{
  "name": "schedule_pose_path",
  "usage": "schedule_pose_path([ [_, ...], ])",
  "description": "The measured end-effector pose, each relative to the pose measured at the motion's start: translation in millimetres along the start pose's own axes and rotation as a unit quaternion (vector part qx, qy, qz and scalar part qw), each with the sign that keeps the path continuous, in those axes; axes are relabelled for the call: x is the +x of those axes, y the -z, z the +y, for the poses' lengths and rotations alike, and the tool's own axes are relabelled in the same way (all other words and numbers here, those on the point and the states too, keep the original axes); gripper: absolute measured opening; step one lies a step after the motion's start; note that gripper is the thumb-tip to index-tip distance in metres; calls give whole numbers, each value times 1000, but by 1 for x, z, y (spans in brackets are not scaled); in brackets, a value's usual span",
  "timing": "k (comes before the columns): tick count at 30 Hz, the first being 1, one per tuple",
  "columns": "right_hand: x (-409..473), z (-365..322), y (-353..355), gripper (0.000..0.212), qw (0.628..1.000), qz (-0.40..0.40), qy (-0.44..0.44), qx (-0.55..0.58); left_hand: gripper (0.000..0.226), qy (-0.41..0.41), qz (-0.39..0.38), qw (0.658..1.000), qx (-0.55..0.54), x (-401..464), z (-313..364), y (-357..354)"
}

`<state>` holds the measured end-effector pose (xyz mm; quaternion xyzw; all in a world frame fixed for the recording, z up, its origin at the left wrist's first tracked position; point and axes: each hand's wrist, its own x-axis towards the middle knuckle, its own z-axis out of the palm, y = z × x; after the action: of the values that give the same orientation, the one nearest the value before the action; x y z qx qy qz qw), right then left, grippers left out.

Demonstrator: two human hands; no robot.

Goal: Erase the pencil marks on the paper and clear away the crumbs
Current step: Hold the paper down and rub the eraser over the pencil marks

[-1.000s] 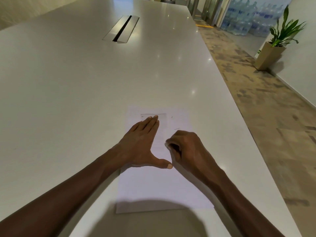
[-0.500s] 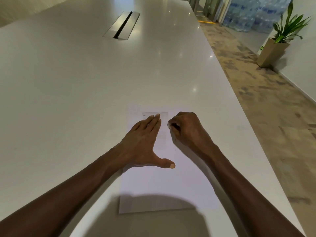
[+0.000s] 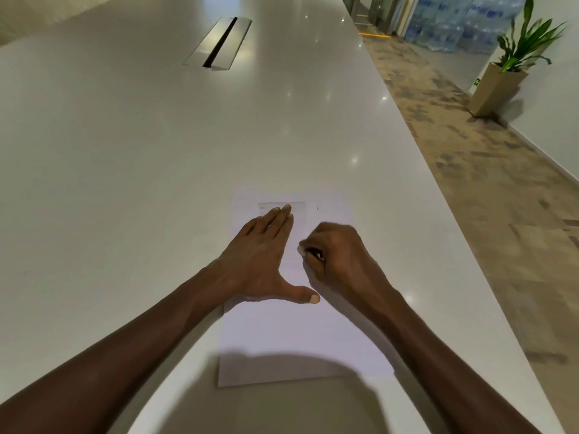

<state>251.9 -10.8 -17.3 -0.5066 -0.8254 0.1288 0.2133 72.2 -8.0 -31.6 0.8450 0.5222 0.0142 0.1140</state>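
A white sheet of paper (image 3: 282, 339) lies on the table's near right part. Faint pencil marks (image 3: 282, 204), a thin rectangle outline, show near its far edge, and a tiny dark speck (image 3: 317, 208) lies to their right. My left hand (image 3: 263, 258) rests flat on the paper's left side, fingers together and thumb spread. My right hand (image 3: 338, 255) is curled on the paper's middle, its fingers pinched on a small eraser (image 3: 302, 247), mostly hidden, whose pale tip touches the sheet.
The long glossy white table (image 3: 156, 151) has a metal cable hatch (image 3: 219, 43) far back. Its right edge runs close to the paper. Beyond it are patterned carpet, a potted plant (image 3: 510, 67) and stacked water bottles (image 3: 454, 23).
My right hand, which had moved up the paper to beside my left fingertips, has come back toward me down the sheet. My left hand stays flat in place.
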Motion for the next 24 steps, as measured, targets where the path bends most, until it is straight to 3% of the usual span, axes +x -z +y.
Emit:
schedule_pose_path([
  [6, 47, 19, -3, 30, 999, 0, 7, -32, 143, 9, 0, 1000, -13, 1, 0, -1],
  [16, -27, -11, 9, 20, 998, -25, 29, 55, 140, 4, -3, 1000, 2, 2, -1, -1],
  [24, 21, 14, 4, 15, 998, 38, 0, 41, 144, 7, -5, 1000, -7, 2, 0, -1],
])
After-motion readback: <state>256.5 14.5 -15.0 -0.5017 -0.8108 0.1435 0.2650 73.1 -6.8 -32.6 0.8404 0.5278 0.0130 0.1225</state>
